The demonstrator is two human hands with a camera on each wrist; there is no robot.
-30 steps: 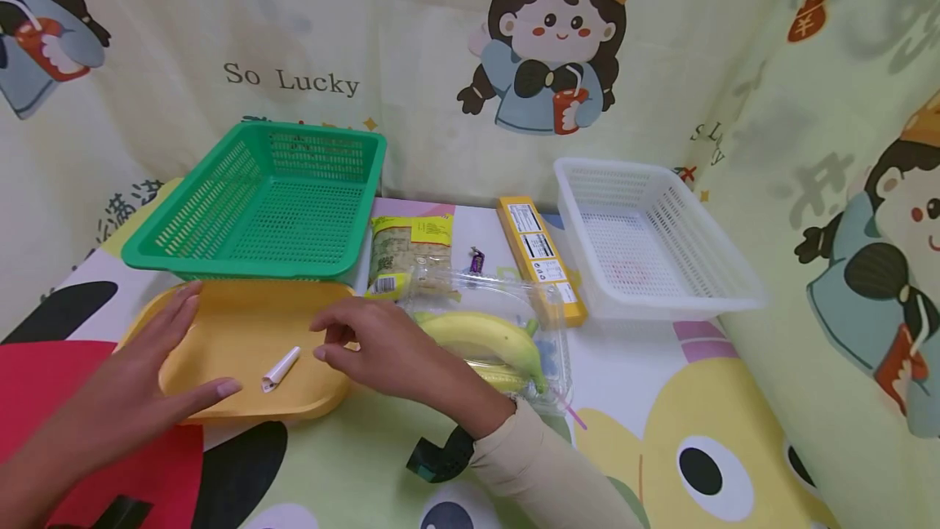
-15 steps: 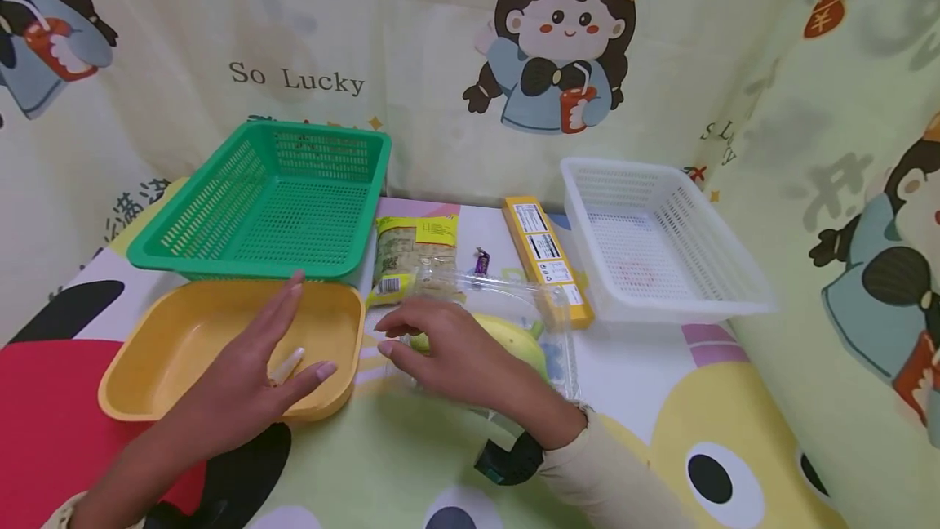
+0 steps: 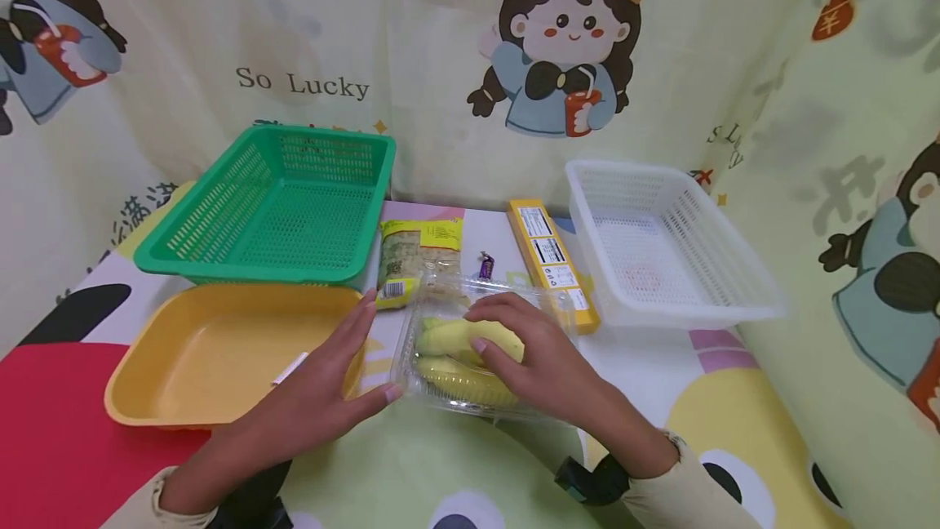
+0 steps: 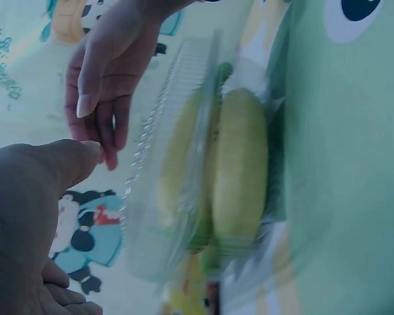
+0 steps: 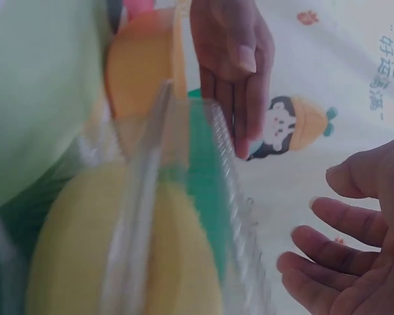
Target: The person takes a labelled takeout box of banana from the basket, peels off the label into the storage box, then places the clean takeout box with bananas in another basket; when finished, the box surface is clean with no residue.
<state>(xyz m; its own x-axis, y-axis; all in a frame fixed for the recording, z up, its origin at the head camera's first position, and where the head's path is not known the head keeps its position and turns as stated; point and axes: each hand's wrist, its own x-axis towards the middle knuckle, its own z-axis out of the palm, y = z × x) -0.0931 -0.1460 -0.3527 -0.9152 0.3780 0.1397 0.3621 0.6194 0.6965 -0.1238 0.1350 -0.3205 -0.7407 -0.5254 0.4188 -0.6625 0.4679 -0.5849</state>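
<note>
A clear plastic clamshell box stands on the table with banana-like yellow fruits inside. My right hand is over the box's right part, its fingers loosely bent and apart from the lid in the right wrist view. To the left of the box is my left hand, fingers straight and thumb spread toward the box's near left corner. Neither hand holds anything. Behind my left hand, the yellow-orange basin has a small white rolled piece in it, partly hidden.
A green basket stands at the back left, a white basket at the right. Between them lie a yellow-labelled food packet, a small purple-wrapped item and a long yellow box. A printed curtain hangs behind.
Both hands have moved right, from over and beside the basin to the clear box. The white rolled piece stays in the basin. The view has shifted slightly.
</note>
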